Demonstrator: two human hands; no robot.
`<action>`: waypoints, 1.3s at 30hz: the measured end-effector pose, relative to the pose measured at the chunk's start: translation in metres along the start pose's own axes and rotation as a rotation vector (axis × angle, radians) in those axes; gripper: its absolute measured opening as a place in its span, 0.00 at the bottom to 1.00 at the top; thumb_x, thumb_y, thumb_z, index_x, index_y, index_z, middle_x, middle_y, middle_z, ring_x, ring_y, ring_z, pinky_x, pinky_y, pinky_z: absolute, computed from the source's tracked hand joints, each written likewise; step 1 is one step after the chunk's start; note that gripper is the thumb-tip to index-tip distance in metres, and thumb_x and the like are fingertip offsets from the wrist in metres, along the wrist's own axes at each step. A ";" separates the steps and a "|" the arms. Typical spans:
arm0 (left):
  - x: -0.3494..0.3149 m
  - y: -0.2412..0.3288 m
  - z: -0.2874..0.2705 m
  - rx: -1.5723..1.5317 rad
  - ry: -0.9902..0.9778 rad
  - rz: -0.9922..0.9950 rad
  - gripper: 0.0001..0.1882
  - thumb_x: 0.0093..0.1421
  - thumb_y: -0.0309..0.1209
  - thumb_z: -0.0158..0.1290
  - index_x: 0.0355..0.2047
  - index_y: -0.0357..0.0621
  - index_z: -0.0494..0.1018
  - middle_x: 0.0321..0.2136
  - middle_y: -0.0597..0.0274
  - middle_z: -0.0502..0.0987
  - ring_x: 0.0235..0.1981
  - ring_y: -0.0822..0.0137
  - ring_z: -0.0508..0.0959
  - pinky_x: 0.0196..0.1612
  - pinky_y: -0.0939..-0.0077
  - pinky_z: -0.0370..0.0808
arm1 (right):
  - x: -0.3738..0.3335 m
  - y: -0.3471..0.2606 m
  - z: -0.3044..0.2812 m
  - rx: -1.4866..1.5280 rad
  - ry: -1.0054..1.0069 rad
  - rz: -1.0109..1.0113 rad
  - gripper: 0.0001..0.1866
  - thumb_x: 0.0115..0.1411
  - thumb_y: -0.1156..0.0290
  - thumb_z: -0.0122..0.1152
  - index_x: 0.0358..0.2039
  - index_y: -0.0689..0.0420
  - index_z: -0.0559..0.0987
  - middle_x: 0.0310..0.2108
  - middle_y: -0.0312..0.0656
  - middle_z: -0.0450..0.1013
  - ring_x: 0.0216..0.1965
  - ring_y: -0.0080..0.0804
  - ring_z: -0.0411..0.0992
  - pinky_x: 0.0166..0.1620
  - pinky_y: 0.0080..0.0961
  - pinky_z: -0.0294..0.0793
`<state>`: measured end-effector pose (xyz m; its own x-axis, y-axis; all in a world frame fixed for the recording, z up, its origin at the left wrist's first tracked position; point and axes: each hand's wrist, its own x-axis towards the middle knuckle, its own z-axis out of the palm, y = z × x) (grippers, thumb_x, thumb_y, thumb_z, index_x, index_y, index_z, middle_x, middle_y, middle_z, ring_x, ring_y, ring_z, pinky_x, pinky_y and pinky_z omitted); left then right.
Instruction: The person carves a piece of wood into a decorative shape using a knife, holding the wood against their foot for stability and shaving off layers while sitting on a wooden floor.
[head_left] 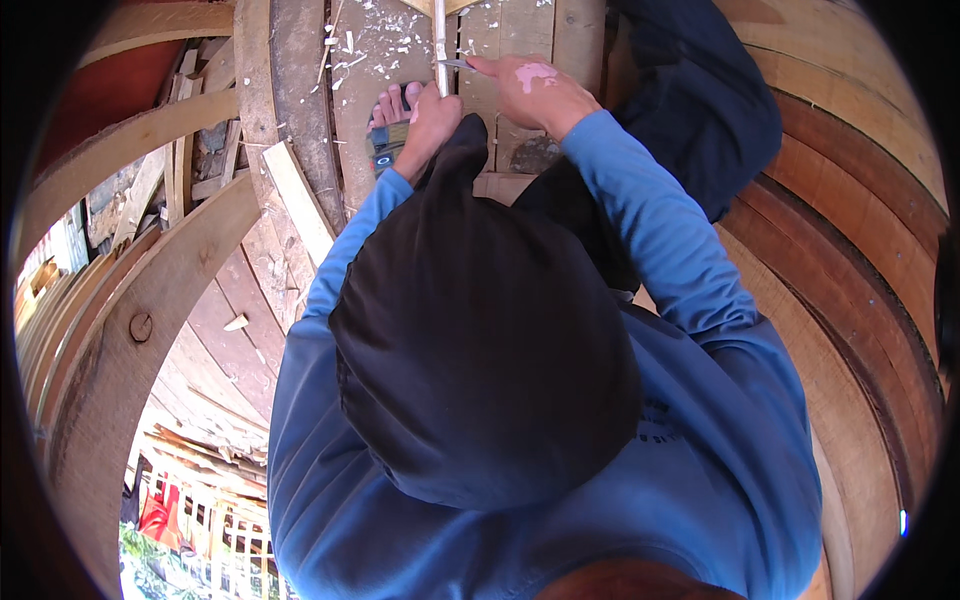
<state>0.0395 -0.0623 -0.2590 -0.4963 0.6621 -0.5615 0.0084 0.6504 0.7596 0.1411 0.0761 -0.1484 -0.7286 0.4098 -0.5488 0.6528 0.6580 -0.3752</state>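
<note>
My left hand (432, 122) is closed around a thin, pale wooden stick (441, 50) that runs away from me toward the top edge. From the right, my right hand (535, 92) grips a knife, its handle hidden in the fingers. The knife's short blade (457, 63) lies against or just over the stick, a little beyond my left hand. A sandalled foot (391, 108) is beside my left hand. Whitish wood shavings (378, 45) are scattered on the planks around the stick. A black cloth head covering (490, 340) hides the middle of the view.
Curved wooden ribs (150, 290) rise on the left, and bent planks (850, 240) wall the right. A loose pale board (298, 200) lies left of my left forearm. My bent leg (700, 110) in dark trousers is near my right arm. Scrap wood (150, 190) is piled at far left.
</note>
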 end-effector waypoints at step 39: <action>0.010 -0.023 -0.001 0.061 -0.024 0.052 0.14 0.57 0.34 0.53 0.30 0.35 0.81 0.25 0.44 0.80 0.32 0.50 0.80 0.37 0.58 0.74 | 0.011 -0.027 -0.004 -0.105 -0.057 0.081 0.24 0.68 0.62 0.42 0.63 0.43 0.74 0.52 0.51 0.78 0.52 0.52 0.76 0.56 0.45 0.75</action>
<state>0.0339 -0.0711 -0.2819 -0.4724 0.7042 -0.5300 0.0871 0.6357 0.7670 0.1143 0.0651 -0.1418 -0.6595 0.4300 -0.6166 0.6818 0.6876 -0.2496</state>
